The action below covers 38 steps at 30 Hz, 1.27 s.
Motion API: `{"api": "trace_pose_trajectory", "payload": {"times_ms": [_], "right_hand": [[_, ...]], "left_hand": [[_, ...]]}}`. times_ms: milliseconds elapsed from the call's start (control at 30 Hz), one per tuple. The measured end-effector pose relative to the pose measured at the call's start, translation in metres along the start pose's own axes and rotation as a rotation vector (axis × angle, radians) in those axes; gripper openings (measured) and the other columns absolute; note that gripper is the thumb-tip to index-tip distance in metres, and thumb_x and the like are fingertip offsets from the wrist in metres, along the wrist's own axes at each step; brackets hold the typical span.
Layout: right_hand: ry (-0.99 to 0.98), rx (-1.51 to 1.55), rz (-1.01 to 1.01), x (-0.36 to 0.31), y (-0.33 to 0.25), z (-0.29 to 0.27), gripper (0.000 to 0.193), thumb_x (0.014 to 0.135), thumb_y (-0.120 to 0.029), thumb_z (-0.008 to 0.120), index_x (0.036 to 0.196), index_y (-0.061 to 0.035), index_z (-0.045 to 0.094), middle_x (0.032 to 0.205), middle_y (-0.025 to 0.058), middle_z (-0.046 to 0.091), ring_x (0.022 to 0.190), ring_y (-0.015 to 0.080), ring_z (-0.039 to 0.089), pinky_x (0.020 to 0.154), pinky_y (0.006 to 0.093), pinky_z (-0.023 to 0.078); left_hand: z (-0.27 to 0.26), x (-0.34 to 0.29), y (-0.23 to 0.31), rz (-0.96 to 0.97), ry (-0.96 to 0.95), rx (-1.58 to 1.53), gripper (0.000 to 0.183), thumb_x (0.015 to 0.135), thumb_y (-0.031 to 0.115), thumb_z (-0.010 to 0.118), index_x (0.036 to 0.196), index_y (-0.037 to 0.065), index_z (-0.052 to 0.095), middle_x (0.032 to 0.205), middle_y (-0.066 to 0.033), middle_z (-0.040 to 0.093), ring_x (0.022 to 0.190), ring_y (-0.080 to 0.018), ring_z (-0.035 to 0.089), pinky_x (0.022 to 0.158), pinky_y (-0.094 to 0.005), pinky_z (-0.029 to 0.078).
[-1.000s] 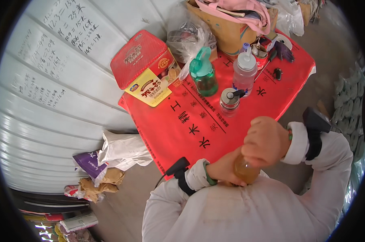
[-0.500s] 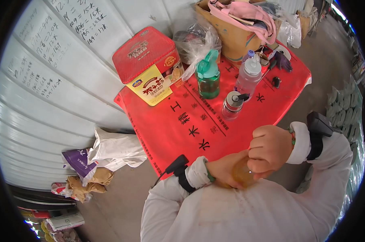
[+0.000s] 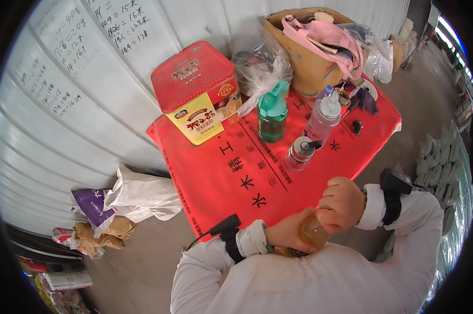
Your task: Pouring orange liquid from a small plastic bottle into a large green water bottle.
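Observation:
Close to my chest, at the near edge of the red-covered table [image 3: 205, 172], my left hand [image 3: 290, 231] is wrapped round a bottle of amber liquid [image 3: 313, 234]. The bottle is tilted, and a dark patch of it shows below my left fingers. My right hand [image 3: 342, 204] is closed over the bottle's upper end, hiding the cap or neck. Beyond my hands stand a short clear bottle with a grey lid [image 3: 299, 156], a taller clear bottle with a white cap [image 3: 322, 121] and a green bottle with a flip lid [image 3: 272, 118].
A red and yellow box [image 3: 192, 78] stands at the table's far left, beside a clear plastic bag [image 3: 257, 68]. Behind is a cardboard box [image 3: 302, 65] with a pink bag [image 3: 330, 44] on top. White sacks [image 3: 142, 196] lie on the floor at left; wrapped bundles [image 3: 438, 167] are stacked at right.
The whole view has shifted slightly. More of the amber bottle now shows between my hands, including its dark patch. Both hands stay on it.

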State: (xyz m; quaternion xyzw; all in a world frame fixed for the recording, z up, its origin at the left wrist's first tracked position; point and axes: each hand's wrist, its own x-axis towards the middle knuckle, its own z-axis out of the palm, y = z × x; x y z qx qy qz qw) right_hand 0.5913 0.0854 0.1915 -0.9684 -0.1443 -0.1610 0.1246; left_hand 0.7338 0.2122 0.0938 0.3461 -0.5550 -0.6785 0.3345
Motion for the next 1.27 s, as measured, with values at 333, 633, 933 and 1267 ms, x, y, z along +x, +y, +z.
{"api": "trace_pose_trajectory", "payload": {"times_ms": [333,633,933,1267], "right_hand": [[0.385,0.033,0.794,-0.071,0.126,0.081,0.024,0.077,-0.013,0.057,0.1,-0.0035,0.055,0.098,0.0142,0.056,0.085,0.0314,0.056,0.075,0.038,0.045],[-0.142,0.65,1.147,-0.063,0.13,0.105,0.022,0.081,-0.022,0.061,0.09,-0.0027,0.058,0.079,0.0084,0.057,0.08,0.0202,0.057,0.07,0.032,0.043],[0.681,1.205,1.47,-0.076,0.041,0.1,0.019,0.086,-0.022,0.056,0.087,-0.0026,0.059,0.068,-0.002,0.049,0.059,0.0064,0.044,0.052,0.0227,0.035],[1.366,1.359,1.546,-0.212,-0.071,0.065,0.013,0.087,-0.016,0.057,0.08,-0.0057,0.052,0.063,-0.0021,0.046,0.055,0.0064,0.041,0.049,0.0208,0.033]], "left_hand": [[-0.029,-0.042,-0.009,0.288,0.364,0.144,0.084,0.057,0.018,0.083,0.123,0.003,0.033,0.113,-0.0108,0.05,0.103,-0.0218,0.052,0.088,-0.034,0.043],[-0.037,-0.104,-0.07,0.063,0.61,0.056,0.084,0.056,0.017,0.084,0.123,0.002,0.033,0.111,-0.0116,0.052,0.105,-0.0219,0.052,0.09,-0.0345,0.043],[-0.033,-0.058,-0.056,0.143,0.488,0.263,0.083,0.056,0.018,0.084,0.121,0.003,0.036,0.109,-0.0101,0.052,0.105,-0.0192,0.052,0.089,-0.0334,0.042],[0.001,0.084,-0.056,0.05,-0.02,0.39,0.087,0.054,0.029,0.085,0.121,-0.002,0.038,0.112,-0.016,0.05,0.107,-0.0237,0.051,0.093,-0.0358,0.039]]}}
